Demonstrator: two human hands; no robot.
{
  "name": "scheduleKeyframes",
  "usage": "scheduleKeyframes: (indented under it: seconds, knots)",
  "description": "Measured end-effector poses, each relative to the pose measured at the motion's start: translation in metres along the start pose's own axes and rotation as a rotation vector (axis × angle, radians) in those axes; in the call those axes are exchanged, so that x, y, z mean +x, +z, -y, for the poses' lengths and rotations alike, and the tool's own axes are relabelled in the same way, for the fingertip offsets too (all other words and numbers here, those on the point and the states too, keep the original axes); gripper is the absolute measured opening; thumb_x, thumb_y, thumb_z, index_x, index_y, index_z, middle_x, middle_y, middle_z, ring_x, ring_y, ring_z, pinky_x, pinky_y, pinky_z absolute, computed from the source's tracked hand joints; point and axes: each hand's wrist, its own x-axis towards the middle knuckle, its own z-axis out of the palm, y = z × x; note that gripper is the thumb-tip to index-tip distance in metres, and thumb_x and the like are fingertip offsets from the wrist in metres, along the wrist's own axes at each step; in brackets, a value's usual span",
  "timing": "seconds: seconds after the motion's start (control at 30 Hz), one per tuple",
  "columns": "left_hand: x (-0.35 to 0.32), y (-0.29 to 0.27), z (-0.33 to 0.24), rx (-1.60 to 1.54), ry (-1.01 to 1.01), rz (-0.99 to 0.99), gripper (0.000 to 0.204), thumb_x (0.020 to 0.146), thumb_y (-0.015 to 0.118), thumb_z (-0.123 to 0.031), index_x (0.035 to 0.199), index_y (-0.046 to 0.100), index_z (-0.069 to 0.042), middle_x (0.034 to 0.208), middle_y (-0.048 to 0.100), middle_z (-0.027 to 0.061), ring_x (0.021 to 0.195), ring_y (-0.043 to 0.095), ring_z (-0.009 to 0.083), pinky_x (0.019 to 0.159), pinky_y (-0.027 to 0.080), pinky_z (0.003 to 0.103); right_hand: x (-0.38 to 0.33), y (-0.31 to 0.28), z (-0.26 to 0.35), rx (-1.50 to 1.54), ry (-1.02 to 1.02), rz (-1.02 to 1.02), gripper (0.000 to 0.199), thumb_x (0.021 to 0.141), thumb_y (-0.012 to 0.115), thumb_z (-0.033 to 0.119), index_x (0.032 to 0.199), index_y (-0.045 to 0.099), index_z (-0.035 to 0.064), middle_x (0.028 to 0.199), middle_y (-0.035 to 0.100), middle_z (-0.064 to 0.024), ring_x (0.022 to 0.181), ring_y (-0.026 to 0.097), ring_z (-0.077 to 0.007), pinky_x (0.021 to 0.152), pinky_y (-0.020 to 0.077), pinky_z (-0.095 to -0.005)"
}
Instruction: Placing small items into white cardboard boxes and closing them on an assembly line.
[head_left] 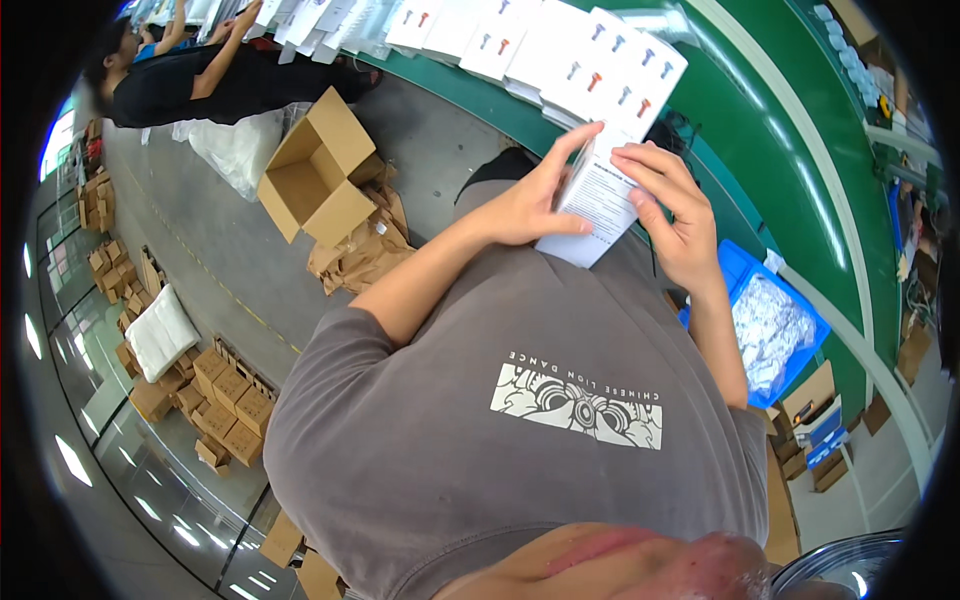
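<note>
A white carton (pixel 600 205) with small dark print is held tilted in front of my chest, at the table's edge. My left hand (pixel 530 205) grips its left side, with the thumb across the near part and the fingers reaching up along the edge. My right hand (pixel 682 218) is on the carton's right side, its bent fingers resting on the printed face. Just beyond the carton, white cartons (pixel 620 60) printed with small grey and red pictures lie in an overlapping row on the green table (pixel 450 98).
A blue bin (pixel 812 318) of silvery wrapped pieces stands at my right. To my left on the floor are an open cardboard box (pixel 312 180) and crumpled brown paper (pixel 362 248). Stacked cardboard boxes (pixel 235 400) stand farther left. Another person (pixel 220 85) works at the far left.
</note>
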Motion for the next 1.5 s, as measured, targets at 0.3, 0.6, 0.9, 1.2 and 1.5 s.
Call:
scheduleKeyframes:
  seconds: [0.3, 0.6, 0.9, 1.2, 1.5]
  knots:
    - [0.065, -0.125, -0.064, 0.539, -0.041, -0.446, 0.076, 0.078, 0.079, -0.022, 0.143, 0.042, -0.01, 0.124, 0.056, 0.0139, 0.109, 0.06, 0.0228, 0.084, 0.053, 0.037, 0.097, -0.122, -0.134, -0.191, 0.297, -0.518, 0.042, 0.088, 0.054, -0.003, 0.129, 0.058, 0.0058, 0.133, 0.058, -0.0112, 0.123, 0.055, -0.0252, 0.102, 0.0445, -0.0381]
    - [0.122, -0.135, -0.009, 1.018, -0.132, -0.359, 0.065, 0.089, 0.066, -0.044, 0.142, 0.046, -0.013, 0.133, 0.054, 0.0165, 0.112, 0.06, 0.0304, 0.094, 0.049, 0.04, 0.207, -0.09, -0.366, -1.087, 0.205, 0.476, 0.095, 0.075, 0.056, -0.009, 0.156, 0.018, 0.0219, 0.157, 0.031, -0.008, 0.138, 0.039, -0.0336, 0.111, 0.0356, -0.0478]
    - [0.06, -0.345, -0.033, 0.962, -0.112, -0.99, 0.025, 0.091, 0.058, -0.015, 0.109, 0.067, -0.002, 0.104, 0.069, 0.0156, 0.095, 0.066, 0.0236, 0.081, 0.053, 0.034, 0.215, -0.125, -0.394, -1.112, 0.371, 0.495, 0.069, 0.07, 0.078, 0.019, 0.134, 0.054, 0.0066, 0.117, 0.062, -0.0132, 0.108, 0.058, -0.0349, 0.091, 0.0478, -0.0467]
    - [0.088, -0.554, -0.097, 1.911, 0.136, -1.198, 0.037, 0.082, 0.07, -0.027, 0.112, 0.067, -0.006, 0.108, 0.067, 0.0141, 0.102, 0.063, 0.0308, 0.093, 0.049, 0.039, 0.15, -0.257, -0.246, -0.468, 0.661, -0.414, 0.037, 0.098, 0.06, 0.033, 0.096, 0.068, -0.0031, 0.087, 0.067, -0.0029, 0.072, 0.057, -0.012, 0.062, 0.0464, -0.0314]
    - [0.064, -0.59, -0.162, 1.174, -0.123, -1.04, 0.08, 0.078, 0.073, -0.042, 0.138, 0.041, 0.001, 0.123, 0.058, 0.0205, 0.112, 0.059, 0.0304, 0.096, 0.045, 0.036, 0.181, -0.186, -0.061, 0.145, 0.333, -0.649, 0.056, 0.086, 0.068, 0.037, 0.124, 0.052, -0.0012, 0.11, 0.061, -0.0146, 0.093, 0.057, -0.0237, 0.08, 0.0463, -0.0357]
